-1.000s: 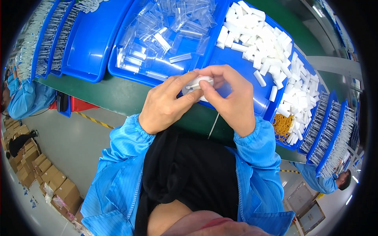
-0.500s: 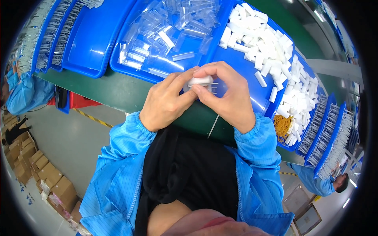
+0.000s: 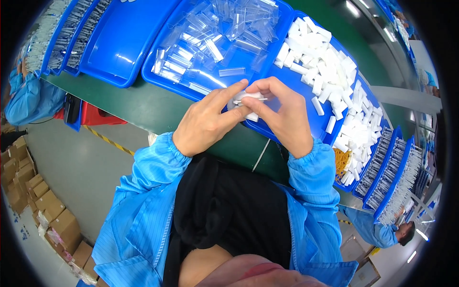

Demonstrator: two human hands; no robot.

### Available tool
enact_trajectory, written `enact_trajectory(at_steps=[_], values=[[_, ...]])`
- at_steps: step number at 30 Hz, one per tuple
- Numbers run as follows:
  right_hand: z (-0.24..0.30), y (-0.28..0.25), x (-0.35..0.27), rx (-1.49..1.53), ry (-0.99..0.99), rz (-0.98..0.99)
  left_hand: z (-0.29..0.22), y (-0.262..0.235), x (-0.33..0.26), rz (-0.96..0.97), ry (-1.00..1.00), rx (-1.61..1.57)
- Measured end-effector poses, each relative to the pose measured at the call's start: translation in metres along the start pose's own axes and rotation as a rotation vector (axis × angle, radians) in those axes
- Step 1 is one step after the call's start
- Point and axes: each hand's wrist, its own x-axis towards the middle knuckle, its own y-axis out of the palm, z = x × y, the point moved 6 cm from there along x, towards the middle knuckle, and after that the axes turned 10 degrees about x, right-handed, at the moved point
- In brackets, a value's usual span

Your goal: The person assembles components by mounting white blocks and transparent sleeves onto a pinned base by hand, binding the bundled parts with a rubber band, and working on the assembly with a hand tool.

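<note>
My left hand [image 3: 204, 123] and my right hand [image 3: 288, 116] meet over the near edge of the trays, fingertips closed around one small white part [image 3: 253, 96]. Thin pale rods stick out of it to the right, and white also shows below my right thumb. Fingers cover most of the part, so its exact kind cannot be made out. Just beyond my hands lies a blue tray of clear plastic sleeves [image 3: 232, 72]. To the right of it, another blue tray holds loose white blocks [image 3: 317, 105], several of them close to my right hand.
More white blocks [image 3: 356, 129] and yellow rubber bands [image 3: 341, 160] fill a tray at right. Stacked blue racks with thin parts [image 3: 393, 184] stand beyond it. A blue tray [image 3: 112, 52] sits at left on the green table [image 3: 119, 103]. Co-workers in blue [image 3: 33, 103] are at both sides.
The white part has turned between my fingers, and fewer rods show now. My right thumb has shifted across it. The whole view has swung slightly.
</note>
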Motion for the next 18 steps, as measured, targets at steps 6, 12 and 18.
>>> enact_trajectory(at_steps=[6, 12, 18], values=[[-0.004, 0.004, 0.006, 0.066, -0.008, 0.047, 0.001, 0.001, 0.003, 0.008, 0.001, 0.018], [0.0, 0.007, 0.013, 0.148, 0.021, -0.101, 0.004, -0.01, 0.011, -0.018, 0.031, 0.032], [0.016, 0.004, 0.0, 0.069, -0.004, -0.026, 0.002, -0.022, 0.005, -0.177, 0.086, -0.049]])
